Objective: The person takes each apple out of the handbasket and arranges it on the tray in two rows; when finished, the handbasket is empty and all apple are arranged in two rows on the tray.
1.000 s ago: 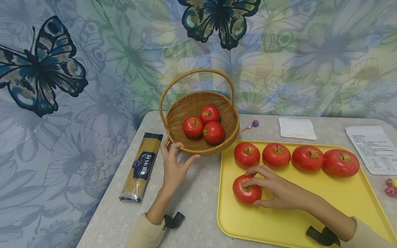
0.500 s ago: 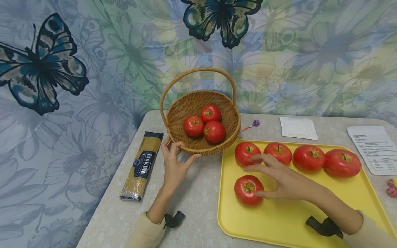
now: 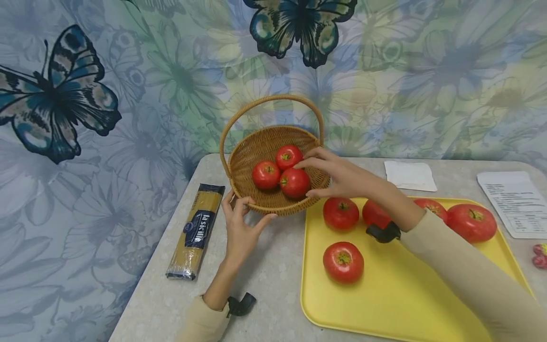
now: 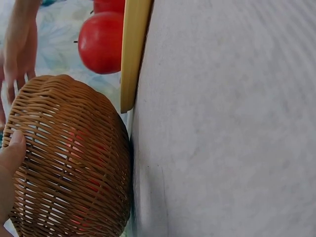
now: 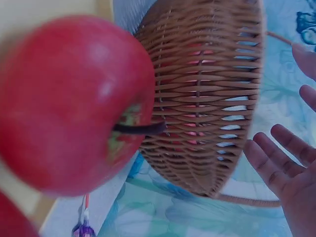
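Observation:
A wicker basket (image 3: 256, 147) with a hoop handle holds three red tomatoes (image 3: 266, 175). My left hand (image 3: 244, 223) grips its near-left rim, the thumb pressed to the woven wall (image 4: 69, 158). My right hand (image 3: 309, 179) reaches over the basket's right side with fingers spread, holding nothing (image 5: 286, 168); its fingertips hover at the nearest basket tomato (image 3: 292, 184), and I cannot tell whether they touch. The yellow tray (image 3: 410, 294) carries several more tomatoes: one alone in front (image 3: 343, 261) and a back row (image 3: 340, 213) partly hidden by my right forearm.
A spaghetti packet (image 3: 195, 230) lies left of the basket near the table's left edge. A white napkin (image 3: 409, 175) and a printed sheet (image 3: 513, 202) lie at the back right, wrapped sweets (image 3: 540, 256) at the right edge. A butterfly curtain hangs behind.
My right hand let go of the front tomato on the tray and moved up and left over the basket. The left hand and basket stayed put.

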Motion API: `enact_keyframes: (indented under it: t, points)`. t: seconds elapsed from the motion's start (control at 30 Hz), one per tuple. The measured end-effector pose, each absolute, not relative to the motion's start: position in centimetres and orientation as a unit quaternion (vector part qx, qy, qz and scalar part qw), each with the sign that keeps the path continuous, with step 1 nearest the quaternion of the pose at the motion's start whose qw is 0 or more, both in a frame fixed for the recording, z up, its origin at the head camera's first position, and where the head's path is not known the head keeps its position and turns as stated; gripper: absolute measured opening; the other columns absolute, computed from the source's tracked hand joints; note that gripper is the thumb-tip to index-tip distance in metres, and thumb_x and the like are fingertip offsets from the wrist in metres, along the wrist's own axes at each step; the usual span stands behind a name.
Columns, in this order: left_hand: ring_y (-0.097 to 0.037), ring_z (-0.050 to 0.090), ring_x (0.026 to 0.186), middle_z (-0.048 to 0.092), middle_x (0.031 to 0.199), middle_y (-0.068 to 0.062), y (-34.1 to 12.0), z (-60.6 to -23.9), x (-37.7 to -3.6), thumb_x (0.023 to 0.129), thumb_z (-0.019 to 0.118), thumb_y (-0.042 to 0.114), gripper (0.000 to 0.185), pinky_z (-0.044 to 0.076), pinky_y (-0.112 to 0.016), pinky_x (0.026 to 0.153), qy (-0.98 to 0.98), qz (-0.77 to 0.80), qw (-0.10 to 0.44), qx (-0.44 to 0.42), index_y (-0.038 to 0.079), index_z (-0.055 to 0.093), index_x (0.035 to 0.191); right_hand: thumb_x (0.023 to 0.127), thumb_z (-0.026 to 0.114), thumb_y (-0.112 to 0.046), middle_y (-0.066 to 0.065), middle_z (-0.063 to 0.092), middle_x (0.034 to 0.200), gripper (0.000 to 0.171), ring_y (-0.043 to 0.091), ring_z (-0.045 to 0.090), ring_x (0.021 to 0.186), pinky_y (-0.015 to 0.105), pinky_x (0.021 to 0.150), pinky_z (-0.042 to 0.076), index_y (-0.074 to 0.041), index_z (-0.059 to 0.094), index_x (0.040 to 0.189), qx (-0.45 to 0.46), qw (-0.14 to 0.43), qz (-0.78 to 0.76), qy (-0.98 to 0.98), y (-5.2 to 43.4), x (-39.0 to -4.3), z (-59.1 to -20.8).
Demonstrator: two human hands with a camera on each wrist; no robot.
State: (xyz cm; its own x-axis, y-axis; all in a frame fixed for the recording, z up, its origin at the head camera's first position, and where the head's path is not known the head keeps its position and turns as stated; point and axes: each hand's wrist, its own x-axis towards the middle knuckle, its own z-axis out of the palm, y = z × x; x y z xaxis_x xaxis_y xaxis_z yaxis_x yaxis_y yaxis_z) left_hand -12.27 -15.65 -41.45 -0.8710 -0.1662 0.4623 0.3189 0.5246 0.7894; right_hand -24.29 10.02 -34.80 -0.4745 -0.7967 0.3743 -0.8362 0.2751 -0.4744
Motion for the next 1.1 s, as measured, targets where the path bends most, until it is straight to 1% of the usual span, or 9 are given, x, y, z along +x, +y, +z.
enact_keyframes:
  t: [0.07, 0.17, 0.3, 0.37, 0.5, 0.57, 0.7, 0.87, 1.1]
  points:
    - [-0.048, 0.033, 0.136, 0.021, 0.146, -0.028, -15.6, -41.4, -12.3, 0.072, 0.086, 0.009, 0.049, 0.049, -0.059, 0.095, -0.836, -0.486, 0.251, -0.044, -0.004, 0.049, 0.102, 0.083, 0.08, -0.028, 0.012, 0.049, 0.133, 0.058, 0.026, 0.051, 0.119, 0.044, 0.096, 0.049, -0.017, 0.056, 0.135, 0.512, 0.011, 0.31, -0.801, 8.9, -25.6, -35.0]
    - [-0.047, 0.033, 0.136, 0.021, 0.146, -0.028, -15.6, -41.7, -12.4, 0.072, 0.086, 0.008, 0.049, 0.049, -0.059, 0.095, -0.835, -0.488, 0.251, -0.047, -0.004, 0.049, 0.101, 0.086, 0.077, -0.031, 0.013, 0.047, 0.133, 0.058, 0.029, 0.053, 0.114, 0.045, 0.093, 0.05, -0.019, 0.054, 0.137, 0.507, -0.031, 0.288, -0.812, 7.8, -27.3, -35.4]
    - [-0.041, 0.036, 0.137, 0.019, 0.147, -0.027, -16.1, -43.2, -13.1, 0.071, 0.087, 0.01, 0.051, 0.05, -0.056, 0.096, -0.837, -0.486, 0.248, -0.052, -0.003, 0.049, 0.103, 0.087, 0.075, -0.033, 0.016, 0.044, 0.135, 0.058, 0.031, 0.055, 0.104, 0.046, 0.089, 0.05, -0.018, 0.052, 0.139, 0.484, -0.093, 0.256, -0.832, 7.0, -28.6, -35.8]
    - [-0.039, 0.037, 0.137, 0.019, 0.148, -0.026, -16.4, -43.9, -13.5, 0.071, 0.088, 0.013, 0.052, 0.05, -0.055, 0.097, -0.838, -0.482, 0.249, -0.054, -0.001, 0.049, 0.104, 0.087, 0.075, -0.033, 0.016, 0.043, 0.136, 0.059, 0.031, 0.056, 0.104, 0.047, 0.09, 0.049, -0.018, 0.053, 0.139, 0.474, -0.112, 0.24, -0.84, 6.6, -29.0, -36.1]
    - [-0.035, 0.036, 0.137, 0.021, 0.149, -0.021, -16.8, -44.5, -13.8, 0.071, 0.088, 0.021, 0.052, 0.052, -0.051, 0.097, -0.839, -0.475, 0.259, -0.058, 0.005, 0.051, 0.104, 0.086, 0.076, -0.036, 0.016, 0.044, 0.137, 0.058, 0.031, 0.054, 0.116, 0.048, 0.099, 0.047, -0.02, 0.054, 0.137, 0.47, -0.137, 0.196, -0.85, 5.6, -29.7, -36.5]
    - [-0.036, 0.037, 0.137, 0.021, 0.149, -0.021, -17.0, -44.7, -13.8, 0.071, 0.088, 0.023, 0.052, 0.052, -0.05, 0.096, -0.838, -0.473, 0.263, -0.062, 0.006, 0.051, 0.104, 0.085, 0.076, -0.036, 0.015, 0.044, 0.137, 0.057, 0.032, 0.052, 0.121, 0.049, 0.102, 0.046, -0.021, 0.055, 0.136, 0.466, -0.151, 0.181, -0.853, 5.0, -29.9, -36.6]
    - [-0.038, 0.037, 0.137, 0.022, 0.149, -0.022, -17.1, -44.8, -13.8, 0.072, 0.088, 0.026, 0.052, 0.053, -0.047, 0.096, -0.841, -0.467, 0.266, -0.064, 0.008, 0.051, 0.104, 0.085, 0.076, -0.036, 0.017, 0.042, 0.138, 0.056, 0.033, 0.051, 0.123, 0.049, 0.102, 0.046, -0.023, 0.056, 0.136, 0.458, -0.175, 0.159, -0.857, 4.4, -30.3, -36.7]
    - [-0.034, 0.038, 0.138, 0.02, 0.149, -0.023, -17.1, -44.8, -13.8, 0.072, 0.087, 0.028, 0.053, 0.053, -0.047, 0.096, -0.844, -0.462, 0.263, -0.066, 0.01, 0.05, 0.105, 0.085, 0.077, -0.033, 0.018, 0.038, 0.141, 0.054, 0.033, 0.049, 0.124, 0.048, 0.104, 0.044, -0.026, 0.056, 0.135, 0.45, -0.203, 0.143, -0.858, 4.0, -30.5, -37.0]
    - [-0.041, 0.036, 0.137, 0.021, 0.149, -0.021, -17.2, -44.8, -13.7, 0.071, 0.088, 0.027, 0.053, 0.052, -0.049, 0.095, -0.844, -0.464, 0.261, -0.061, 0.01, 0.051, 0.104, 0.084, 0.08, -0.022, 0.017, 0.038, 0.135, 0.049, 0.032, 0.051, 0.118, 0.047, 0.101, 0.045, -0.024, 0.059, 0.128, 0.441, -0.21, 0.153, -0.859, 3.8, -30.2, -37.1]
